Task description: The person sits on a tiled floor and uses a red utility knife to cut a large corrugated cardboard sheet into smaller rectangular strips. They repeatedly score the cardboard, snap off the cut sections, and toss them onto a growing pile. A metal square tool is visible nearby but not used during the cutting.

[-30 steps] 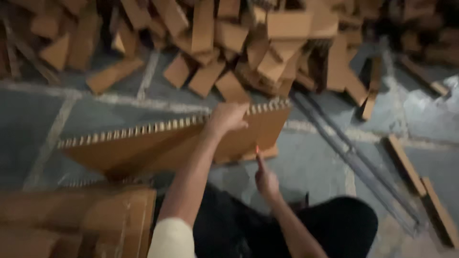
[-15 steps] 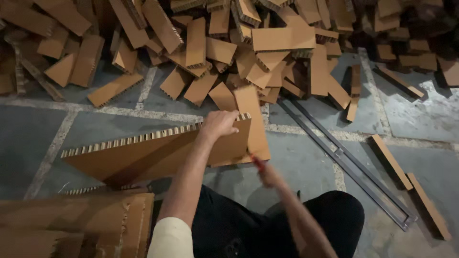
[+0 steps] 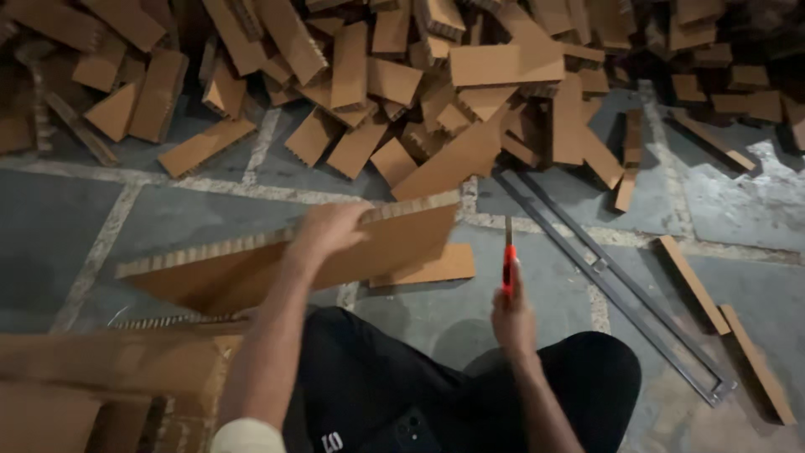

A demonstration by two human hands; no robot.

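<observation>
Low over the grey stone floor (image 3: 101,226), just in front of the seated person's knees, a long brown honeycomb cardboard panel (image 3: 251,268) hangs tilted, its ribbed top edge running up from the left towards the right. The left hand (image 3: 329,231) grips that top edge near its right end, fingers curled over the board. The panel tapers to a point at the left and ends in a blunt corner at the right. Just beneath that right corner a small flat brown cardboard offcut (image 3: 428,267) lies on the floor.

To the right, clear of the panel, the right hand (image 3: 513,317) is clenched around an orange-handled utility knife (image 3: 508,262), blade pointing up and away from the body. The knife touches nothing.

Further right, a long dark metal straightedge rail (image 3: 620,285) runs diagonally across the floor towards the lower right corner, with two narrow brown cardboard strips (image 3: 696,285) lying beside it.

Along the far edge of the floor sprawls a big loose heap of cut brown cardboard pieces (image 3: 402,84), wedges and rectangles piled every which way.

At the near left corner sits a stack of larger brown cardboard sheets (image 3: 101,369), pressed against the person's black trousers (image 3: 377,386).
</observation>
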